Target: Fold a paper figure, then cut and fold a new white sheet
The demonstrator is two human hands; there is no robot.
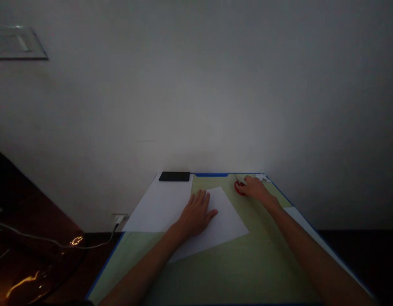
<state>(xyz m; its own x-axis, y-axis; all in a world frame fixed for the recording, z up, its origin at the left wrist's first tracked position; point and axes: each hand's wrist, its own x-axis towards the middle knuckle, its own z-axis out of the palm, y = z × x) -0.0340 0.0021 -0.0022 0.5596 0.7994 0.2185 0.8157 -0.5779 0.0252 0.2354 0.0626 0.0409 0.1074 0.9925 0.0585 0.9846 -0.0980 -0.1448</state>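
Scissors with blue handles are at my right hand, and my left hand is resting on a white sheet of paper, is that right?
Not quite: the scissors have red handles, not blue, as the head view shows. They are at your right hand, and your left hand is resting on a white sheet of paper.

Scissors (237, 189) partly hidden by right fingers (248, 185); grip unclear.
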